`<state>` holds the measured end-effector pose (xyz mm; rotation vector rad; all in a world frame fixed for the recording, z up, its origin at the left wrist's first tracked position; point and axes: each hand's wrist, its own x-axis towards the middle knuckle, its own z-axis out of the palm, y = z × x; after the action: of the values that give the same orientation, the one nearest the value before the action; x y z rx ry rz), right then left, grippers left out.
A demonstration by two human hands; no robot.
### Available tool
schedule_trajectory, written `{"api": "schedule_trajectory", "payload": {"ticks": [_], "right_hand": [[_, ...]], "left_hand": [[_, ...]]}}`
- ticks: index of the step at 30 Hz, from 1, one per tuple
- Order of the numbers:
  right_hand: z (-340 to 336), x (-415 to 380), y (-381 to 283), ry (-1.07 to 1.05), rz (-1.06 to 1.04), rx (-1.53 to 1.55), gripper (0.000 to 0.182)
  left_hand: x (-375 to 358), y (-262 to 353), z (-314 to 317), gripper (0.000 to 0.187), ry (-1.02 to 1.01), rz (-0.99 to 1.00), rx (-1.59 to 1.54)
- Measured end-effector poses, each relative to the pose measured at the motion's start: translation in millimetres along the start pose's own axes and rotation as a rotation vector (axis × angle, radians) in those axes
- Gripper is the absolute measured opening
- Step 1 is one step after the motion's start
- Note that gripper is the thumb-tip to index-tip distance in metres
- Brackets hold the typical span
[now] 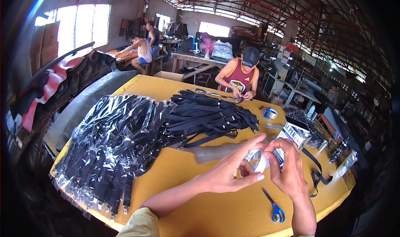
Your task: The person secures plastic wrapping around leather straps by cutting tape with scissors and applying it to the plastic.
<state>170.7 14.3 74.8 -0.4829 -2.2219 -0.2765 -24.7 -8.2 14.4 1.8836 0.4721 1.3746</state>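
Observation:
A small white strip (261, 163) is between my two hands, above the yellow table (179, 208). My left hand (233, 170) has thumb and fingers curved around the strip's left side. My right hand (286, 166) pinches at its upper right end with thumb and forefinger. Behind the hands stands a white box with blue lettering (293, 133), partly hidden by my fingers. Blue-handled scissors (274, 208) lie below my right hand. A flat clear plastic bag (212, 152) rests on the table beyond my left hand.
Plastic-wrapped black straps (112, 149) cover the table's left side, with loose black straps (204, 116) beside them. A tape roll (271, 113) and a black strap (317, 174) lie to the right. Across the table a co-worker (241, 76) handles a strap; two people sit farther back.

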Motion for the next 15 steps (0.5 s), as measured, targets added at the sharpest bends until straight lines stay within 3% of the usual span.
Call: {"api": "schedule_trajectory", "payload": {"ticks": [8,12,15], "right_hand": [[5,1,-7,-0.06,-0.07,-0.162,0.047],[4,-2,-21,-0.08,-0.099,-0.177,0.044],[5,-3,-22,-0.124,-0.037,-0.141,0.041]], "left_hand": [[4,-14,0,0.084,0.066,0.047,0.062],[9,-26,-11,0.082,0.209,0.031,0.153],[9,-28,-12,0.082,0.199,-0.011,0.151]]}}
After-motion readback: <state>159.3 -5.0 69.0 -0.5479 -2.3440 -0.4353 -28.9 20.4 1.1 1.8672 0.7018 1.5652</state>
